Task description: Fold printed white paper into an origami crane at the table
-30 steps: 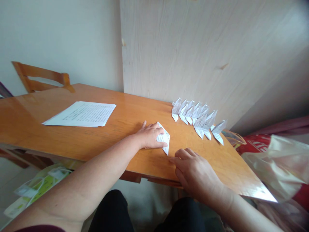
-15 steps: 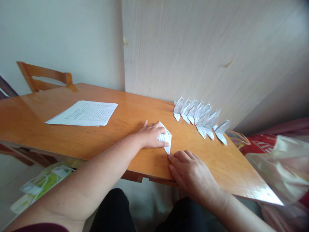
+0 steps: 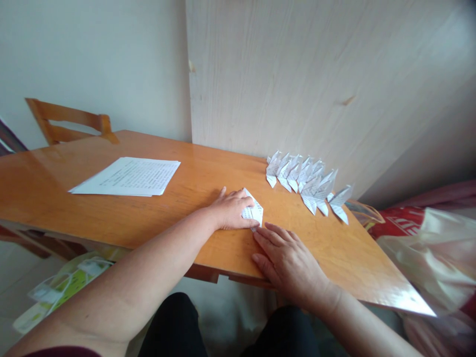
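A small folded piece of printed paper (image 3: 256,212) lies on the table near its front edge, its fold lines forming a pointed shape. Over its left part rests my left hand (image 3: 235,210), pressing it down with thumb and fingers spread apart; the hand hides that side of the paper. My right hand (image 3: 286,255) lies flat with outstretched fingers at the paper's lower end, fingertips touching it close to my left thumb. The lower tip is mostly covered by those fingertips.
Folded paper pieces (image 3: 307,181) stand in rows at the table's right rear. Printed sheets (image 3: 128,177) are stacked on the left of the wooden table (image 3: 208,171). A chair (image 3: 70,121) stands behind, and bags (image 3: 431,238) crowd the right edge.
My right hand has shifted slightly left and up, its fingertips now over the paper's lower tip, which showed before. My left hand stays on the paper.
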The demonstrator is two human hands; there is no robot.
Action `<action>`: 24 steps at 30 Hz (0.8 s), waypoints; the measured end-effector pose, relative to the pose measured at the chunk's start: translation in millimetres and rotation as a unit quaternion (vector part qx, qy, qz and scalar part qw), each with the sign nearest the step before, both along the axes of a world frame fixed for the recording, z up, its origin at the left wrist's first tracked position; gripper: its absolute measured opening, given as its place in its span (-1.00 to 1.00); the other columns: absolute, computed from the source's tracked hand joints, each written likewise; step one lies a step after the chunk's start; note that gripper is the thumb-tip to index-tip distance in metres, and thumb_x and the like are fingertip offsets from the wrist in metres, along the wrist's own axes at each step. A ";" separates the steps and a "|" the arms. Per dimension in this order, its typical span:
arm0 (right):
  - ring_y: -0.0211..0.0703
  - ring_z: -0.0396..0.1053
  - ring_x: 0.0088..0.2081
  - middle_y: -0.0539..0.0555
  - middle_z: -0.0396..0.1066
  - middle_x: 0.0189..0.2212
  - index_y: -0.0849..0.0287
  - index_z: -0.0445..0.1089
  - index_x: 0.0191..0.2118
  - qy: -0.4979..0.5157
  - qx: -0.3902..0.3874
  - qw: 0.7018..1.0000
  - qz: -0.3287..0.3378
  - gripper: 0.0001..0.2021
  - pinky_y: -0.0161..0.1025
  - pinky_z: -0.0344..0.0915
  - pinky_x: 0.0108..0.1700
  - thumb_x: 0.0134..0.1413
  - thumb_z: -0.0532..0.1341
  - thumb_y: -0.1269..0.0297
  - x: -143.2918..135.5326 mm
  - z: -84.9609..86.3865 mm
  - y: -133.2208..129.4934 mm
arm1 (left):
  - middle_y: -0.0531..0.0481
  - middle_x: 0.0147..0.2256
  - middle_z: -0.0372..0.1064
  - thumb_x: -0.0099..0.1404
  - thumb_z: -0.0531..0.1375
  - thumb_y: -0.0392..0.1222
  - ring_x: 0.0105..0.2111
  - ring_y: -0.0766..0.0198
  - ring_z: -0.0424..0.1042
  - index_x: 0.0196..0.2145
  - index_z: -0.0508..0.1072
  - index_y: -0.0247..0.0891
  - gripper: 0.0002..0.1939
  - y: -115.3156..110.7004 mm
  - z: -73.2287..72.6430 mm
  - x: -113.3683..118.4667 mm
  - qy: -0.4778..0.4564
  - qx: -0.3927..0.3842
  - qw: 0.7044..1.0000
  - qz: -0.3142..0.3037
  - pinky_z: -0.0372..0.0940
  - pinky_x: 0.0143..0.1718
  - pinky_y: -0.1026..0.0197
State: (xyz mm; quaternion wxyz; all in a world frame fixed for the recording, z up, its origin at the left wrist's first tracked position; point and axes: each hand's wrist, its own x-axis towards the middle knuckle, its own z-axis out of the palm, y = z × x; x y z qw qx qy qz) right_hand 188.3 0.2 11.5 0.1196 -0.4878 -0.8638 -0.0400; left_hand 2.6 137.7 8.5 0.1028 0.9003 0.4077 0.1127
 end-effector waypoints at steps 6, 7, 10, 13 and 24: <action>0.16 0.24 0.22 0.17 0.39 0.17 0.23 0.36 0.19 0.013 -0.004 1.000 0.010 -0.56 0.17 0.12 0.29 0.31 0.14 0.11 0.7 -3.2 2.9 | -0.10 0.18 0.29 0.11 0.24 0.36 0.20 -0.09 0.23 0.10 0.36 0.00 -0.32 5.2 1.2 -7.0 -0.039 -0.028 0.999 -0.021 -0.31 0.27 -0.39; 0.16 0.25 0.22 0.17 0.40 0.15 0.22 0.37 0.18 0.018 -0.005 1.000 0.011 -0.56 0.18 0.14 0.28 0.30 0.14 0.11 0.6 -2.8 3.1 | -0.09 0.18 0.31 0.11 0.25 0.34 0.19 -0.08 0.25 0.11 0.34 0.00 -0.32 6.3 1.5 -8.6 -0.045 -0.032 0.998 -0.023 -0.32 0.28 -0.36; 0.15 0.26 0.20 0.17 0.44 0.11 0.20 0.41 0.13 0.030 -0.007 0.999 0.017 -0.60 0.17 0.17 0.26 0.28 0.17 0.12 0.5 -1.6 3.3 | -0.05 0.16 0.35 0.15 0.25 0.27 0.16 -0.05 0.30 0.15 0.31 0.00 -0.34 9.4 2.1 -13.3 -0.060 -0.046 0.997 -0.020 -0.32 0.29 -0.28; 0.13 0.26 0.21 0.16 0.45 0.10 0.19 0.42 0.11 0.043 -0.007 0.999 0.022 -0.62 0.16 0.18 0.26 0.28 0.18 0.12 0.8 -2.1 3.5 | 0.00 0.19 0.35 0.22 0.22 0.19 0.17 0.00 0.30 0.17 0.28 0.01 -0.40 12.9 1.5 -17.5 -0.069 -0.066 0.995 -0.013 -0.35 0.30 -0.22; 0.14 0.27 0.18 0.16 0.47 0.07 0.18 0.44 0.09 0.070 -0.005 0.997 0.022 -0.63 0.14 0.22 0.23 0.26 0.20 0.12 1.9 -4.1 3.9 | 0.17 0.13 0.42 0.35 0.06 -0.15 0.12 0.17 0.36 0.10 0.34 0.09 -0.62 22.7 -2.9 -23.5 -0.083 -0.103 0.991 0.001 -0.37 0.32 -0.14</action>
